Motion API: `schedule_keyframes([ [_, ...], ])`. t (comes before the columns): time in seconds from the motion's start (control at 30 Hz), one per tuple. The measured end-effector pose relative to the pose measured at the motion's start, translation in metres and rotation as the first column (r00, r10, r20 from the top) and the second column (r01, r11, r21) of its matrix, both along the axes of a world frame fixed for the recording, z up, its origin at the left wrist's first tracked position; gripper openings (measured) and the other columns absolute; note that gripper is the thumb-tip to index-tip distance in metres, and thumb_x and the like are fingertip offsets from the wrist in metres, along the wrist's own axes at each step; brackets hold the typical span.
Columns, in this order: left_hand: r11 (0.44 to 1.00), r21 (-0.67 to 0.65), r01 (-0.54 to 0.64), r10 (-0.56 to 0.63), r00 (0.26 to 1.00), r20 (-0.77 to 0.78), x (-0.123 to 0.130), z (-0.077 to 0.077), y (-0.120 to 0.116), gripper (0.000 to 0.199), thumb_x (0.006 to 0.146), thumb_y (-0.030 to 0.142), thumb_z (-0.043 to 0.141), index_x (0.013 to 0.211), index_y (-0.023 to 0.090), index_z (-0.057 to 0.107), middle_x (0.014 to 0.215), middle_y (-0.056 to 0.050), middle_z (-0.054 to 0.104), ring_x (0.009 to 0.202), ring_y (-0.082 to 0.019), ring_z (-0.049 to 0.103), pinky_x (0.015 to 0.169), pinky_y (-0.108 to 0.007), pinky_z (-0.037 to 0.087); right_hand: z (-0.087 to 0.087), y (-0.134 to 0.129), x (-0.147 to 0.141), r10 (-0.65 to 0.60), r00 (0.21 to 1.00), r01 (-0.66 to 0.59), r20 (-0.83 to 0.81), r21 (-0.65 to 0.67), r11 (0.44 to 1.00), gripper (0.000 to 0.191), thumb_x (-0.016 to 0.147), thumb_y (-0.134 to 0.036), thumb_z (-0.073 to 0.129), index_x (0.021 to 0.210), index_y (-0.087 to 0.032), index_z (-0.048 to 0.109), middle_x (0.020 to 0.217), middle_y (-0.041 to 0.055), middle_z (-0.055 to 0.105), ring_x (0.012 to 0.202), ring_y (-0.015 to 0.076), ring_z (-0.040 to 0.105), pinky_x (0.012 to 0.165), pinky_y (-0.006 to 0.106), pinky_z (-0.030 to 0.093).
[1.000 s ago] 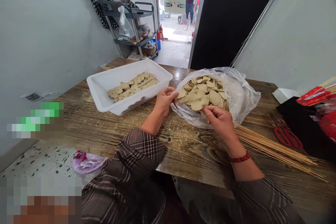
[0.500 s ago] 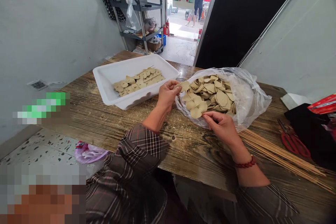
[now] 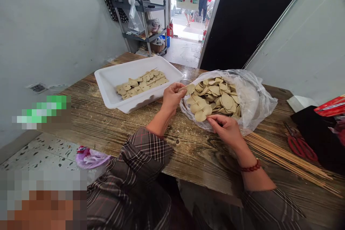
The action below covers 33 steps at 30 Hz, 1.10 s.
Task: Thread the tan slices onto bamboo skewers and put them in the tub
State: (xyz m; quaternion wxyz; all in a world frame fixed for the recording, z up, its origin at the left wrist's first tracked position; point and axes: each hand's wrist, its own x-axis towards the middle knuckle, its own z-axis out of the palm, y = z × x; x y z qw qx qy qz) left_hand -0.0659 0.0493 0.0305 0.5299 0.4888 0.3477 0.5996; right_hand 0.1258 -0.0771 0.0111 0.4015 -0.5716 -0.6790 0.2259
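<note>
My left hand (image 3: 174,97) pinches a thin beige round slice (image 3: 190,88) at the near left rim of a clear plastic bag (image 3: 257,102). Fingers closed, my right hand (image 3: 228,128) grips the lower end of a skewer, mostly hidden by the beige slices (image 3: 199,109) threaded along it. These threaded slices hang over the front left of the bag, just below the left hand's slice. Inside the open bag lies a heap of loose beige slices (image 3: 229,101). To the left, a white plastic tray (image 3: 107,90) holds filled skewers (image 3: 142,85) lying side by side.
Bare bamboo skewers (image 3: 288,158) lie on the wooden table (image 3: 129,129), right of my right hand. Red-handled scissors (image 3: 300,147) rest beside a black box (image 3: 309,133). A grey trolley (image 3: 142,18) stands behind the table near the glass door.
Both hands keep nearly the same places and grips. The left hand's slice sits slightly nearer the heap, turned a little. Outside the door, people have moved.
</note>
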Motion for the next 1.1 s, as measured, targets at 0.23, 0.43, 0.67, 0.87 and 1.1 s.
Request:
schedule_keyframes([
  [0.23,0.996,0.060,-0.066,0.073,0.989,-0.130,0.002,0.001,-0.002,0.007,0.062,0.015,0.068,0.068,0.014,0.065,0.065,0.002,0.059,0.060,-0.007,0.045,0.057,-0.021,0.033,0.004,0.000,-0.002,-0.008,0.999,0.007,0.044,0.038,0.999,0.030,0.088,-0.037,0.053,0.084,-0.016,0.075,0.061,0.0022,0.066,0.056,0.0145,0.058,0.053,0.024,0.041],
  [0.43,0.997,0.069,-0.031,0.043,0.983,-0.176,0.005,-0.001,-0.003,0.009,0.063,0.018,0.071,0.069,0.014,0.065,0.064,0.002,0.058,0.057,-0.007,0.043,0.054,-0.021,0.031,0.004,0.001,-0.002,-0.021,0.999,0.020,0.042,0.026,0.999,0.030,0.087,-0.036,0.053,0.085,-0.015,0.075,0.058,0.0014,0.064,0.055,0.0147,0.057,0.052,0.024,0.040],
  [0.67,0.999,-0.006,0.032,-0.032,0.997,-0.077,0.006,-0.005,-0.001,0.015,0.062,0.021,0.073,0.071,0.014,0.064,0.065,0.002,0.058,0.059,-0.007,0.046,0.056,-0.020,0.037,0.001,0.002,-0.002,-0.037,0.999,0.036,0.013,0.060,0.998,0.028,0.087,-0.034,0.055,0.087,-0.015,0.075,0.066,0.0035,0.069,0.059,0.0156,0.061,0.054,0.025,0.043],
  [0.87,0.980,-0.180,0.086,-0.070,0.993,0.093,0.002,-0.002,-0.001,0.021,0.058,0.021,0.075,0.073,0.014,0.062,0.067,0.002,0.059,0.057,-0.006,0.048,0.051,-0.018,0.038,-0.003,0.001,-0.001,-0.021,1.000,0.022,-0.007,0.078,0.997,0.026,0.087,-0.033,0.056,0.088,-0.016,0.076,0.069,0.0043,0.071,0.063,0.0172,0.064,0.055,0.026,0.046],
  [1.1,0.948,-0.269,0.172,-0.113,0.969,0.219,0.000,0.001,-0.002,0.023,0.059,0.023,0.077,0.072,0.014,0.061,0.067,0.002,0.060,0.055,-0.006,0.053,0.047,-0.017,0.039,-0.005,0.002,0.001,-0.022,0.999,0.024,-0.023,0.085,0.996,0.026,0.087,-0.034,0.057,0.089,-0.017,0.076,0.073,0.0049,0.074,0.069,0.0190,0.067,0.058,0.027,0.051],
])
